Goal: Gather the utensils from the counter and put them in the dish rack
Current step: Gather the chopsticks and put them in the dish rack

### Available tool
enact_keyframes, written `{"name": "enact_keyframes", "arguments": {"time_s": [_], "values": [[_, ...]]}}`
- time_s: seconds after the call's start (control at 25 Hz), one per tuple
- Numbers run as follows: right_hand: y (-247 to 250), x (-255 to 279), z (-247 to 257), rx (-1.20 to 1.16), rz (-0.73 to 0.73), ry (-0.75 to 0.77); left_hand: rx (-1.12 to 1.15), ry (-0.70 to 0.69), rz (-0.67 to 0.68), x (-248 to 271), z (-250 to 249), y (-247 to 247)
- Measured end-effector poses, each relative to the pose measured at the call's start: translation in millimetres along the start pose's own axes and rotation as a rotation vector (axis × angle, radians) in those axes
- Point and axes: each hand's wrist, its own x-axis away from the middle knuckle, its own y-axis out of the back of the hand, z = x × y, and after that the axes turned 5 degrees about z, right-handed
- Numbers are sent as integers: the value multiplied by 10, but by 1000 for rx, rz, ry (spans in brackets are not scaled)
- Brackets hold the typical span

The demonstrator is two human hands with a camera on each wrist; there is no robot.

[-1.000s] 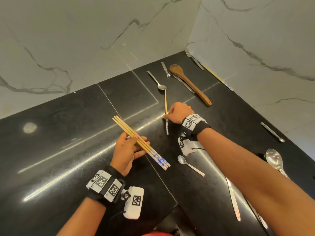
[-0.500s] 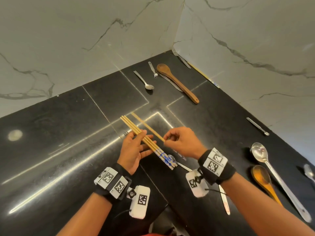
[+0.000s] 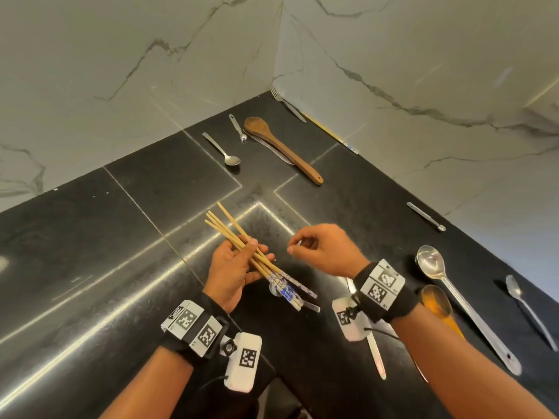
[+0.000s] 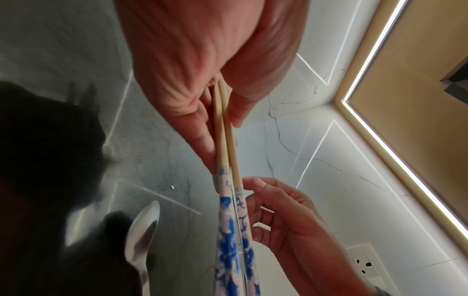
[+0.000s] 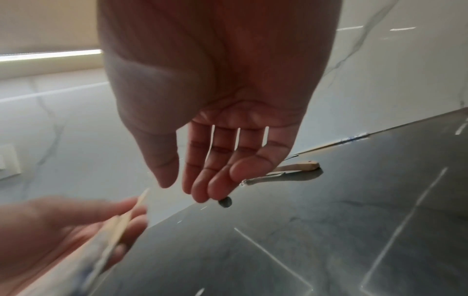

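Observation:
My left hand (image 3: pixel 234 269) grips a bundle of several bamboo chopsticks (image 3: pixel 242 241) with blue-and-white patterned ends (image 4: pixel 229 236), held above the black counter (image 3: pixel 106 237). My right hand (image 3: pixel 322 251) hovers just right of the bundle, fingers loosely curled and holding nothing; the right wrist view shows its palm (image 5: pixel 215 90) bare. A small steel spoon (image 4: pixel 142 238) lies on the counter under the chopstick ends. No dish rack is in view.
At the back corner lie a wooden spoon (image 3: pixel 281 148), a teaspoon (image 3: pixel 222 149), a small metal utensil (image 3: pixel 237 127), a fork (image 3: pixel 287 104) and a chopstick along the wall (image 3: pixel 332 134). To the right lie a large steel ladle (image 3: pixel 459 300), an orange-brown spoon (image 3: pixel 438 306), another spoon (image 3: pixel 527 309), a small metal tool (image 3: pixel 426 216).
My right hand picked a single chopstick off the counter, carried it left and put it into the bundle in my left hand, then let go and drew back to the right.

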Motion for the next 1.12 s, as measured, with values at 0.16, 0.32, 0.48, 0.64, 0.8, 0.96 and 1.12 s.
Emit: {"name": "enact_keyframes", "arguments": {"time_s": [0.16, 0.32, 0.48, 0.64, 0.8, 0.96, 1.12], "values": [[507, -516, -450, 56, -231, -102, 32, 0, -42, -135, -34, -44], [1141, -1361, -1071, 312, -226, -230, 32, -11, -82, -329, -104, -144], [1545, -2025, -1454, 435, -110, -306, 46, -23, -77, -505, -212, -219], [1523, -2187, -1634, 404, -62, -399, 44, -40, -85, -624, -292, -240], [1342, -1879, -1734, 498, -72, -480, 46, -38, -83, -642, -303, -260], [1356, -1579, -1772, 523, -134, -406, 37, -8, -60, -637, -246, -324], [1465, -1755, -1721, 478, -80, -322, 49, 14, -41, -648, -207, -418]]}}
